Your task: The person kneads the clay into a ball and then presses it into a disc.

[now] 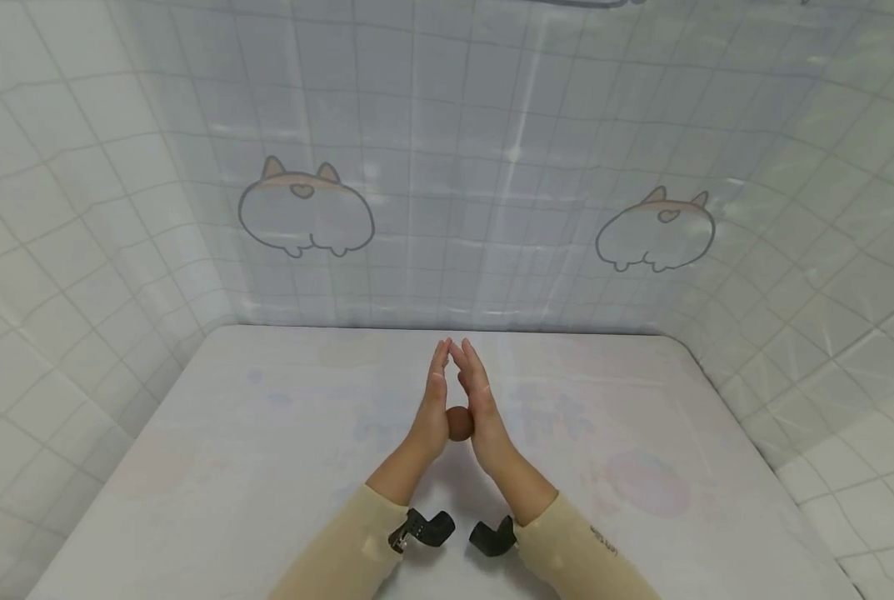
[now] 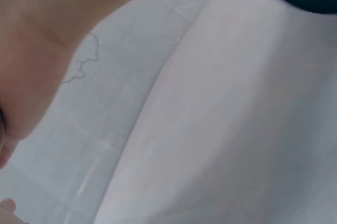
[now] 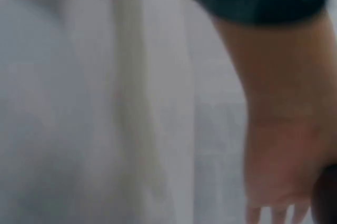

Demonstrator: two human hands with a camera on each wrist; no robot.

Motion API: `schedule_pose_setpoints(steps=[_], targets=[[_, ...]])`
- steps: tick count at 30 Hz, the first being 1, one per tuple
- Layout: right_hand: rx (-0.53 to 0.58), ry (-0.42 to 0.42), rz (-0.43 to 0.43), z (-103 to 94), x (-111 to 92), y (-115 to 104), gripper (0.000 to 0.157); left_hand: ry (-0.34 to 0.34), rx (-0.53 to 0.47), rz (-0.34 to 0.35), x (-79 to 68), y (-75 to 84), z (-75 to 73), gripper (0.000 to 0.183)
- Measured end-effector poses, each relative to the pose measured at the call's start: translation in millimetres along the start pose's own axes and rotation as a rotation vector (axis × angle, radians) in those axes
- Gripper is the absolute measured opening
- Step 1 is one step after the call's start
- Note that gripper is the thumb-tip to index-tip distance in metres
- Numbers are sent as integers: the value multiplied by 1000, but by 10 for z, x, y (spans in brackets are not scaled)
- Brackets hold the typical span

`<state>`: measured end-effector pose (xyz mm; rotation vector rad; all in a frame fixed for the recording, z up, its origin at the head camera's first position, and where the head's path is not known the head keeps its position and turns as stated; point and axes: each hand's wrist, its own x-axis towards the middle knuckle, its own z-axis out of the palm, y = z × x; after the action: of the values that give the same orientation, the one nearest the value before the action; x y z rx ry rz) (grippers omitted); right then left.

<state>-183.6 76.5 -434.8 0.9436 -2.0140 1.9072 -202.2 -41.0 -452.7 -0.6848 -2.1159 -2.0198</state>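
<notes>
In the head view, a small brown ball [image 1: 459,423] is caught between the heels of the two palms, above the white tabletop [image 1: 282,467]. From the left side my left hand [image 1: 432,408] presses on it with straight fingers. My right hand [image 1: 484,412] presses from the other side, its fingers also straight. The fingertips of both hands lean together at the top, like a tent. In the right wrist view, the ball [image 3: 326,195] shows as a dark round shape beside the right palm [image 3: 281,166]. The left wrist view shows the left palm [image 2: 31,77] at its left edge.
A black wrist camera [image 1: 432,529] sits at the left cuff and another black camera [image 1: 494,537] at the right cuff. Pale tiled sheeting [image 1: 447,208] with outlined animal drawings rises behind the table and along both sides.
</notes>
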Motion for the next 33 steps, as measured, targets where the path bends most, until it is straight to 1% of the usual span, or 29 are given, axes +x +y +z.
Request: schedule_pose_setpoints(steps=[2,5,7,9,11,15,21,25,28,30,33], targets=[[-20,29,19,-25,20,-20,76,-38,28,5,-19,-12,21,79],[-37,64,68,-67,50,-17,78,-87,13,4,-42,-19,63,82],[-50,83,103,-93,66,9,79,-112,-17,-6,-61,-10,90,83],[-60,90,116,-116,76,37,79,-133,-59,-25,-80,19,111,82],[-70,93,132,-131,79,68,80,-137,-88,-28,-93,63,124,81],[-62,71,139,-140,74,125,82,-115,-136,-9,-87,138,122,84],[-56,0,106,-95,31,207,83,-38,-152,22,-49,204,72,88],[-69,-55,62,-33,3,199,82,4,-86,62,-10,193,29,88],[-50,-68,24,9,-10,173,81,20,-23,97,24,177,-1,88],[-37,-64,7,28,-8,143,81,18,-1,102,37,154,-20,89],[-46,-32,-15,34,13,88,82,-8,11,82,36,96,-33,90]])
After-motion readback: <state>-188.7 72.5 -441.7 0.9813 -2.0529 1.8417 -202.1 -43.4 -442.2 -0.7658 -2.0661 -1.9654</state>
